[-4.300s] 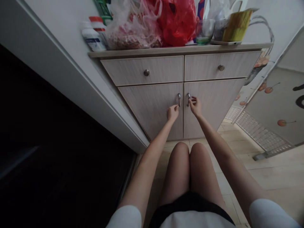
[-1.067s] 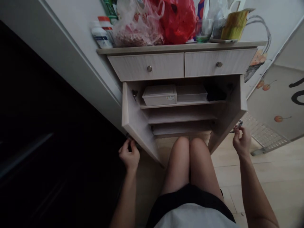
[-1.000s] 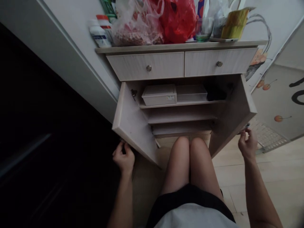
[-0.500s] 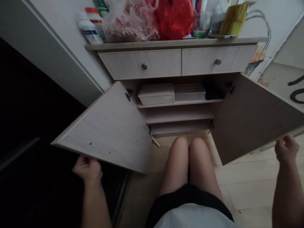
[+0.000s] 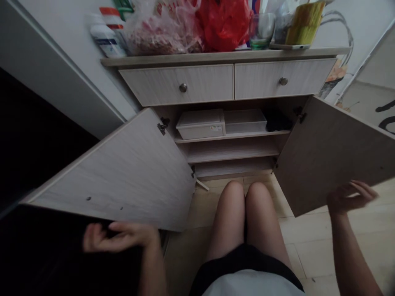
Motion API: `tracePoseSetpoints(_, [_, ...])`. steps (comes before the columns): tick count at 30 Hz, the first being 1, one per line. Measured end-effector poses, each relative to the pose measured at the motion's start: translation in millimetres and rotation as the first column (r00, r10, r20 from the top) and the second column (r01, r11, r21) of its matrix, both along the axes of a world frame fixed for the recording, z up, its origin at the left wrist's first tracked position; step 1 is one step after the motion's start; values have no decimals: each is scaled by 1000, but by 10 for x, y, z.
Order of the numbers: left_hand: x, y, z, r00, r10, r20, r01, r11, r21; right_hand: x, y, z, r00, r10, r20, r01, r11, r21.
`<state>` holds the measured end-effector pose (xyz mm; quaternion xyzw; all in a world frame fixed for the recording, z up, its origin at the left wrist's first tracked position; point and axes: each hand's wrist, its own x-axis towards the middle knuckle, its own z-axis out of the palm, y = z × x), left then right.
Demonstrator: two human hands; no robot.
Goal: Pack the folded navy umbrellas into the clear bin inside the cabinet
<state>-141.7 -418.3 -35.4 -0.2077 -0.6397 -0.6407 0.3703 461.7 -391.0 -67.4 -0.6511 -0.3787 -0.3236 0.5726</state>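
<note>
Both doors of a pale wood-grain cabinet stand wide apart. Just below the lower edge of the left cabinet door (image 5: 123, 172) is my left hand (image 5: 120, 237), fingers curled loosely and apart, holding nothing. My right hand (image 5: 350, 197) is in front of the right cabinet door (image 5: 333, 144), its fingers apart and nothing in them; whether it touches the door I cannot tell. On the upper shelf inside sit a lidded white storage box (image 5: 200, 125), a shallow clear tray (image 5: 245, 121) and a black bundle (image 5: 277, 120).
Two shut drawers (image 5: 177, 85) sit above the doors. On the cabinet top (image 5: 216, 57) stand white bottles (image 5: 108, 41), a pinkish plastic bag (image 5: 163, 33), a red plastic bag (image 5: 224, 24), a glass (image 5: 261, 31) and a yellow container (image 5: 304, 24). My knees (image 5: 245, 193) are close in front.
Both doors have swung further outward. My hands have let go of the door edges; the left has moved down and right, the right inward to the left.
</note>
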Motion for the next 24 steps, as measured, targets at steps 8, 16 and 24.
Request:
tracePoseSetpoints(8, [994,1521,358,472,-870,-139,712,470,-523,-673,1202,496,855,493,163,-431,849,-306])
tracePoseSetpoints(16, [1887,3017,828,300,-954,-25,459,167,-872,-1055,2554,757,808,579,108,-406,681,-609])
tracePoseSetpoints(24, [2142,3671,725,260,-964,56,479,79,-874,-1090,3225,667,821,565,83,-348,611,-711])
